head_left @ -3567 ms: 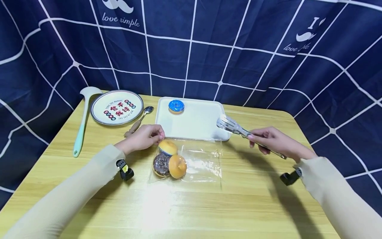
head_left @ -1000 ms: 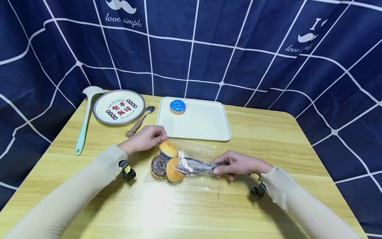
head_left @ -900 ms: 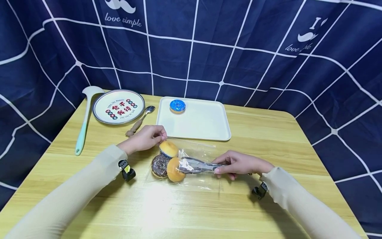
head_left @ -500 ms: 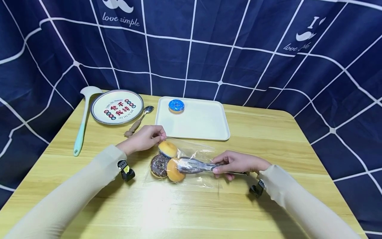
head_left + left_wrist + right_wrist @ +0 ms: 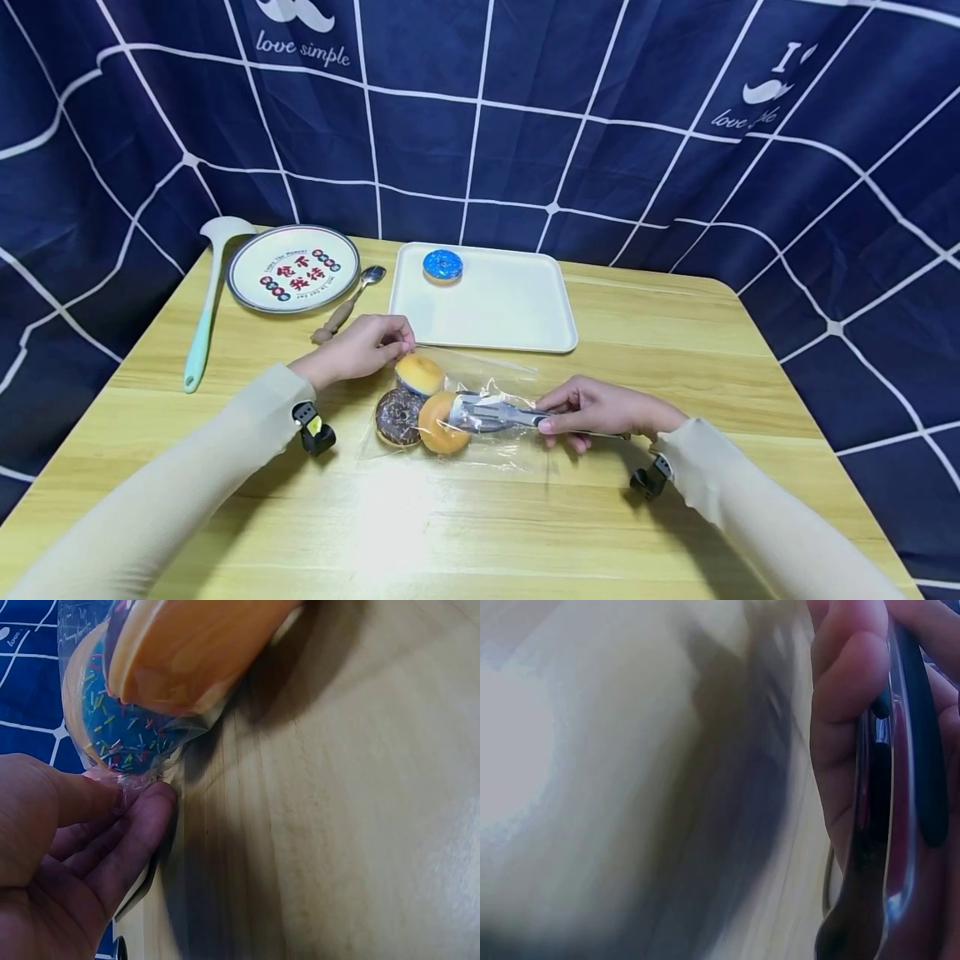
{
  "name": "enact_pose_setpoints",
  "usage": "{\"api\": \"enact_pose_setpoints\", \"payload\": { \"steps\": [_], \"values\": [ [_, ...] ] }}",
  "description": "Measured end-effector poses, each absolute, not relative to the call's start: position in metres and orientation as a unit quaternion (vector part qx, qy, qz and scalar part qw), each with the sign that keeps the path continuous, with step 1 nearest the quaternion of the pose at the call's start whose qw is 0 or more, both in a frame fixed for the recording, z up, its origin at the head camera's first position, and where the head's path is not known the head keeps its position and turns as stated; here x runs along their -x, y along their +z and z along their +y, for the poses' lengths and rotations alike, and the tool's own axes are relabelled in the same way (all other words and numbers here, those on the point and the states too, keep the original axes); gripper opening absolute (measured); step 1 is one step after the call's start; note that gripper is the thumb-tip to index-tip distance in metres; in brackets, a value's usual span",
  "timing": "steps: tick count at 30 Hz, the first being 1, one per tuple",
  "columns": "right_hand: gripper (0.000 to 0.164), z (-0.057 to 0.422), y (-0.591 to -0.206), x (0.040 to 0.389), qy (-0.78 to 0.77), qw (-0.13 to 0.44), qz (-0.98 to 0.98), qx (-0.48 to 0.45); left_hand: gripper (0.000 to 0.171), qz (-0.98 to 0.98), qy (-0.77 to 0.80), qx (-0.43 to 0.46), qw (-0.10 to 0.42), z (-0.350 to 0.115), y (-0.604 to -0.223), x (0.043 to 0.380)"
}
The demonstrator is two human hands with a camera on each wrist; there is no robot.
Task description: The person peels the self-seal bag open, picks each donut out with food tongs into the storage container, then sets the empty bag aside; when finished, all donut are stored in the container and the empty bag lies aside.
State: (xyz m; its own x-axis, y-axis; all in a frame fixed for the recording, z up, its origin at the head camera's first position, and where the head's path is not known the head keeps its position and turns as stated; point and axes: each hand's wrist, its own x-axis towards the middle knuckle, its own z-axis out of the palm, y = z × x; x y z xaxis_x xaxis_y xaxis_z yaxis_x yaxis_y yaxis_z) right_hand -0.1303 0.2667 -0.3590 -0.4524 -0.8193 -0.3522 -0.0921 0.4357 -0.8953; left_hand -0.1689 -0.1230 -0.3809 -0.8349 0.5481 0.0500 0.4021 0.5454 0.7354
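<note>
My left hand [image 5: 365, 347] pinches the corner of a clear plastic bag [image 5: 491, 454] lying on the table. Its crumpled film shows between thumb and fingertips in the left wrist view. Inside the bag are a chocolate donut with sprinkles [image 5: 397, 419], a tan donut [image 5: 442, 427] and a donut with blue sprinkled icing [image 5: 124, 727]. Metal tongs [image 5: 495, 411], with dark grips on the handles, are held in my right hand [image 5: 596, 411]. Their tips reach into the bag and meet the tan donut's right side; whether they clamp it I cannot tell.
Behind the bag stands a white tray [image 5: 510, 304] with a blue donut [image 5: 443, 266] at its back left. Farther left lie a spoon [image 5: 348, 304], a plate with red lettering [image 5: 258, 258] and a ladle [image 5: 202, 342]. A dark blue curtain [image 5: 420, 142] hangs behind the table.
From above the tray's right edge, my right hand has brought the tongs left and nearer, into the bag. Over the last second both hands and the donuts have barely shifted.
</note>
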Motion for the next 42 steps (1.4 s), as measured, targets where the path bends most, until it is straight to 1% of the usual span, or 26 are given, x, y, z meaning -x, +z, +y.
{"api": "enact_pose_setpoints", "payload": {
  "steps": [3, 8, 13, 19, 24, 29, 37, 42],
  "values": [
    [0.023, 0.271, -0.355, 0.129, -0.425, 0.406, 0.746, 0.314, 0.011, 0.871, 0.394, -0.276, 0.096, -0.124, -0.380, 0.168],
    [0.032, 0.284, -0.349, 0.126, -0.422, 0.393, 0.760, 0.300, 0.011, 0.869, 0.398, -0.277, 0.099, -0.123, -0.379, 0.168],
    [0.027, 0.301, -0.345, 0.123, -0.423, 0.381, 0.769, 0.289, 0.011, 0.871, 0.397, -0.273, 0.098, -0.124, -0.379, 0.168],
    [0.025, 0.328, -0.342, 0.120, -0.450, 0.386, 0.749, 0.295, 0.011, 0.874, 0.394, -0.269, 0.096, -0.124, -0.378, 0.167],
    [0.029, 0.352, -0.338, 0.116, -0.472, 0.391, 0.734, 0.291, 0.011, 0.876, 0.393, -0.264, 0.096, -0.125, -0.377, 0.166],
    [0.032, 0.374, -0.332, 0.113, -0.478, 0.383, 0.738, 0.284, 0.010, 0.876, 0.395, -0.260, 0.097, -0.124, -0.377, 0.165],
    [0.028, 0.403, -0.317, 0.121, -0.482, 0.355, 0.756, 0.266, 0.009, 0.881, 0.387, -0.255, 0.094, -0.124, -0.376, 0.166],
    [0.026, 0.408, -0.309, 0.137, -0.445, 0.310, 0.805, 0.241, 0.010, 0.882, 0.384, -0.257, 0.090, -0.125, -0.375, 0.167]
  ]
}}
